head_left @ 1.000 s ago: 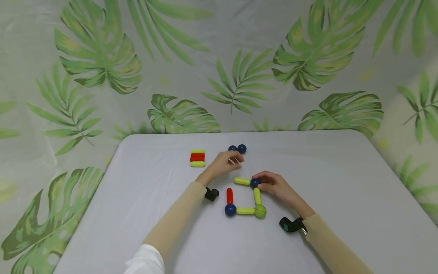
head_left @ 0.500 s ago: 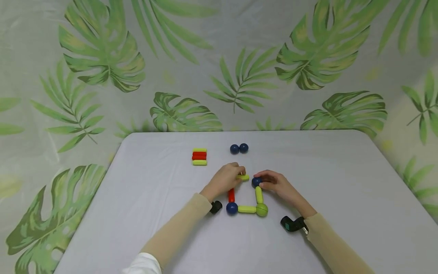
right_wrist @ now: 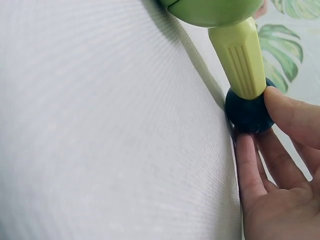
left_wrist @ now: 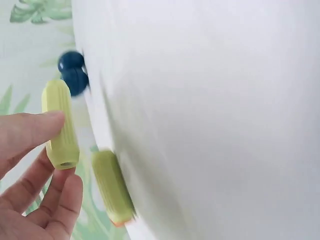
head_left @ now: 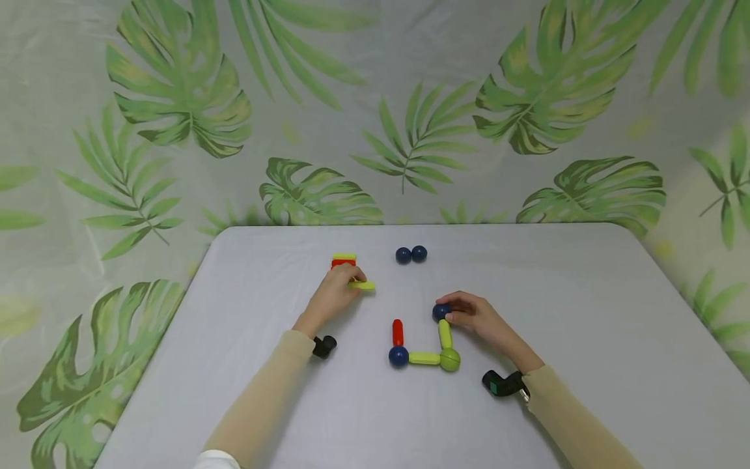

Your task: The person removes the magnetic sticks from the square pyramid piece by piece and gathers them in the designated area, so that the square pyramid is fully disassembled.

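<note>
My left hand (head_left: 336, 293) pinches a yellow-green ribbed rod (left_wrist: 61, 125) between thumb and fingers, held above the table. Close to it lies the row of rods, where a yellow-green rod (head_left: 344, 256) and a red rod (head_left: 342, 263) show; the hand hides the rest in the head view. My right hand (head_left: 477, 320) grips a dark blue ball (right_wrist: 247, 112) at the far right corner of a joined shape. From that ball a yellow-green rod (head_left: 445, 335) runs to a green ball (head_left: 450, 359). Another yellow-green rod (head_left: 424, 358) links it to a blue ball (head_left: 398, 356) bearing a red rod (head_left: 398, 332).
Two dark blue balls (head_left: 411, 255) sit side by side near the table's far edge. The white-covered table (head_left: 562, 299) ends at a leaf-patterned cloth (head_left: 404, 130) behind. Each wrist carries a small black camera (head_left: 324, 346).
My left hand has taken the yellow-green rod off the far blue ball and carried it left and away, toward the row of rods. The right hand stays on the blue ball.
</note>
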Action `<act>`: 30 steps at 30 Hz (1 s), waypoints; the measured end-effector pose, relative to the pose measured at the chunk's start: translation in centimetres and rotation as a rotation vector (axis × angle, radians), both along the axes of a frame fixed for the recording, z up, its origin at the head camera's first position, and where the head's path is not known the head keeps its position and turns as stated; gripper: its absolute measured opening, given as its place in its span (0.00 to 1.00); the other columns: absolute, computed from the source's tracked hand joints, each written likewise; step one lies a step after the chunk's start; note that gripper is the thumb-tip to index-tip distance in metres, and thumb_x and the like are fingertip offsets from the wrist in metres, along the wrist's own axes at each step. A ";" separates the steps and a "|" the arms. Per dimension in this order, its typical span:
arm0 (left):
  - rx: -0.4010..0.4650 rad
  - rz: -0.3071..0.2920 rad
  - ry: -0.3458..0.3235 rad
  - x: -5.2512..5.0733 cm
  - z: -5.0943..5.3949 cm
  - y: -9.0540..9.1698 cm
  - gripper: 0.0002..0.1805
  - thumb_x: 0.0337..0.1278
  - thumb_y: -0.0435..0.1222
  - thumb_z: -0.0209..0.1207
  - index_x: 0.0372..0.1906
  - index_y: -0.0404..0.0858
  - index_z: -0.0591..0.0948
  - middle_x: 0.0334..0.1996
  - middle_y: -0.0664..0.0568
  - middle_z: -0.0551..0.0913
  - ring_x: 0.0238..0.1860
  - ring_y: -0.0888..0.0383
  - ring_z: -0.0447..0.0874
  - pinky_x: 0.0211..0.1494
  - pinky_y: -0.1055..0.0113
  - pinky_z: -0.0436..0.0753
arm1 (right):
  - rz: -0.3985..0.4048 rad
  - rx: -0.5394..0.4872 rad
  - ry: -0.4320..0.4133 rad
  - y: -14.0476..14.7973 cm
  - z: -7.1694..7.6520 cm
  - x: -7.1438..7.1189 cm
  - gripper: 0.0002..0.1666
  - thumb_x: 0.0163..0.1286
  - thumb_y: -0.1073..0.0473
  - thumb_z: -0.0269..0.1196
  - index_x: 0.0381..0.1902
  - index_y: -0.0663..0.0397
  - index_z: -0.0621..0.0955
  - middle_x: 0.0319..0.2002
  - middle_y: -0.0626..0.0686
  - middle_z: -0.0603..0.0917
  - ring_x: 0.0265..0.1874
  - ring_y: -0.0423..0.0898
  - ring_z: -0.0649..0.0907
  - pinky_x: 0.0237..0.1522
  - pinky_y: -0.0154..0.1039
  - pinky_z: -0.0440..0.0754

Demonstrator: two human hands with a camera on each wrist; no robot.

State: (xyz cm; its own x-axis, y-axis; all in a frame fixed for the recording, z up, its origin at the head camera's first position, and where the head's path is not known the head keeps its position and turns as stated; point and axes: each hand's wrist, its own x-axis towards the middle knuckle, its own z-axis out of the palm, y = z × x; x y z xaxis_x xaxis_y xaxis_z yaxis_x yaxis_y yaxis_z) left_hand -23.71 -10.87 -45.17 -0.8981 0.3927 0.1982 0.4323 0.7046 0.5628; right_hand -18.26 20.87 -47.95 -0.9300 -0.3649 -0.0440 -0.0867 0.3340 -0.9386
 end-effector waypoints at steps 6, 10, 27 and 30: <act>-0.069 0.093 -0.007 -0.7 -0.3 -2.2 0.09 0.49 0.23 0.65 0.38 0.34 0.83 0.39 0.47 0.78 0.46 0.48 0.75 0.53 0.59 0.75 | 0.001 0.009 0.010 0.1 0.0 0.1 0.19 0.69 0.63 0.60 0.57 0.60 0.76 0.57 0.60 0.76 0.58 0.57 0.74 0.57 0.47 0.73; -0.082 0.103 0.000 -1.0 -0.4 -2.6 0.09 0.48 0.22 0.66 0.37 0.34 0.83 0.39 0.46 0.78 0.45 0.47 0.75 0.52 0.58 0.76 | -0.007 0.015 0.012 0.1 0.0 0.0 0.19 0.69 0.63 0.60 0.57 0.60 0.77 0.57 0.60 0.76 0.57 0.56 0.74 0.56 0.43 0.74; 0.078 -0.378 -0.418 3.9 0.0 2.9 0.16 0.62 0.32 0.59 0.55 0.35 0.78 0.49 0.49 0.79 0.42 0.56 0.80 0.45 0.70 0.78 | -0.001 -0.018 0.007 0.1 -0.1 0.0 0.19 0.69 0.62 0.60 0.57 0.61 0.76 0.57 0.60 0.76 0.57 0.55 0.75 0.54 0.38 0.75; 0.112 -0.385 -0.418 4.2 -0.2 3.6 0.15 0.57 0.29 0.62 0.51 0.36 0.81 0.45 0.52 0.77 0.41 0.57 0.78 0.45 0.70 0.77 | -0.002 -0.024 0.003 0.1 -0.2 -0.1 0.19 0.69 0.62 0.60 0.56 0.60 0.77 0.56 0.59 0.77 0.56 0.54 0.75 0.52 0.36 0.75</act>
